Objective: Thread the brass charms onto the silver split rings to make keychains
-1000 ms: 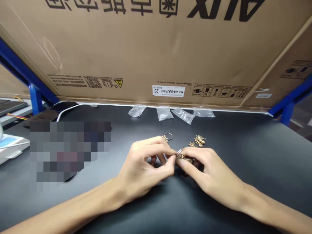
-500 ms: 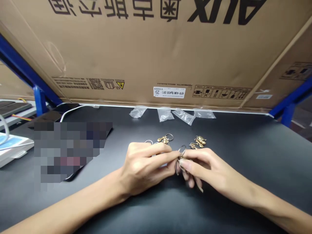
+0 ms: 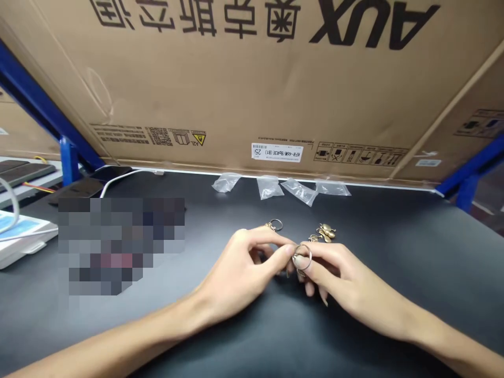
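Both hands meet over the dark table around a metal key ring (image 3: 309,252). My left hand (image 3: 246,273) pinches the ring's left side between thumb and index finger. My right hand (image 3: 346,289) is closed on its lower part with thumb and index finger, and its other fingers curl below. What hangs from the ring is mostly hidden by the fingers. Just beyond my left hand lies another key ring (image 3: 276,224), its brass-coloured charm largely covered by that hand. Past my right fingers rests a small pile of brass-coloured charms (image 3: 326,231) with small rings.
Several small clear plastic bags (image 3: 270,187) lie along the back edge of the black tabletop (image 3: 212,223). Behind them stands a large cardboard box (image 3: 220,89). A pixelated item (image 3: 118,241) lies at the left, near a white cable (image 3: 126,176) and a white box (image 3: 27,236). Blue posts (image 3: 70,163) frame the sides.
My left hand has turned, bringing its thumb up to the ring. The ring held between both hands now faces the camera more. The view has shifted slightly.
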{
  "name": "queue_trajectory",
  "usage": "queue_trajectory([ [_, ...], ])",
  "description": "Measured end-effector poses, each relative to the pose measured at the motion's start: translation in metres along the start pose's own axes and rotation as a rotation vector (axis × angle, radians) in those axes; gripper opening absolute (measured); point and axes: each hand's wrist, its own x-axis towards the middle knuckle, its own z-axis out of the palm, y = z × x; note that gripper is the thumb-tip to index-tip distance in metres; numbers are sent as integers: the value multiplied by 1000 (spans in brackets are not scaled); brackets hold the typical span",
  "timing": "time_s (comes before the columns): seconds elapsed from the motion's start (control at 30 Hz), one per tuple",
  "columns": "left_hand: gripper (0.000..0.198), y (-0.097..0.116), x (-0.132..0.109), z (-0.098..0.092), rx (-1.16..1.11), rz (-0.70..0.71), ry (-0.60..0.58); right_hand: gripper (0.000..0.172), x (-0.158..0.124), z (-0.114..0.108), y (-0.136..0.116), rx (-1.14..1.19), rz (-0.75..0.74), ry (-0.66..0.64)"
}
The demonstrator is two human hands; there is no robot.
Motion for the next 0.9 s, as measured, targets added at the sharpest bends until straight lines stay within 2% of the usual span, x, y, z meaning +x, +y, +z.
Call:
queue_trajectory([
  [0.07,22,3,-1,2,-79,-57,-18,26,0,4,0,-42,13,7],
  [0.2,17,5,-1,-2,40,1,27,32,0,6,2,-102,67,11],
  [0.37,13,6,1,-5,10,-43,-74,32,2,6,5,-75,117,-15],
  [0.47,14,3,0,-3,-34,-47,-105,37,1,6,5,30,126,-61],
  [0.53,13,-1,0,-2,12,17,-75,38,1,6,5,129,134,-117],
  [0.67,5,-7,-2,0,214,208,72,36,2,6,6,260,141,-164],
  [0.83,7,-2,-3,-1,137,231,80,36,4,7,10,353,128,-171],
  [0.9,8,-1,-3,-1,152,286,115,36,4,6,10,374,146,-181],
])
